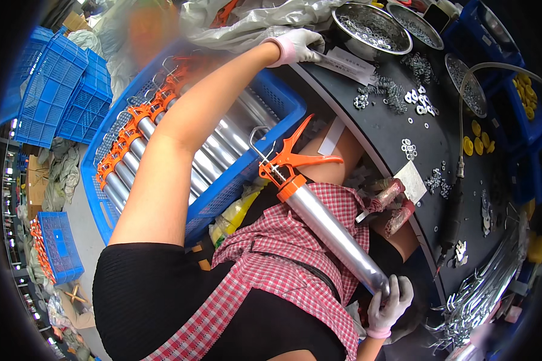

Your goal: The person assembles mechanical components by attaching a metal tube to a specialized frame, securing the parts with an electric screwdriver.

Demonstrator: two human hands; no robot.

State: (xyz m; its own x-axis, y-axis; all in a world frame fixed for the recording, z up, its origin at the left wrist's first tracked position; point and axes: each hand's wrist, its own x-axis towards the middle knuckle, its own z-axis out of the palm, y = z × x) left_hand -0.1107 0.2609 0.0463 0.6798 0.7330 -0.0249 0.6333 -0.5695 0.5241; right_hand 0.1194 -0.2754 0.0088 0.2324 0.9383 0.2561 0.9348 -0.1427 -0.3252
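Observation:
A caulking gun point(337, 231) with a silver barrel and an orange handle and trigger lies slantwise across my lap. My right hand point(391, 305), in a white glove with a pink cuff, curls its fingers round the barrel's lower end. My left arm stretches over a blue crate to the table's far edge. There my left hand point(296, 46), gloved alike, pinches the near end of a white printed label strip point(350, 65); its fingertips are partly hidden. Another white strip point(331, 137) rests against my thigh.
The blue crate point(105, 219) holds several similar caulking guns point(214, 150). On the dark table point(430, 174) lie metal bowls point(372, 27) of small parts, springs point(391, 93), washers point(421, 101), yellow caps point(477, 141), a hanging screwdriver-like tool point(453, 210) and bent metal rods point(482, 295). Blue crates point(54, 90) stand left.

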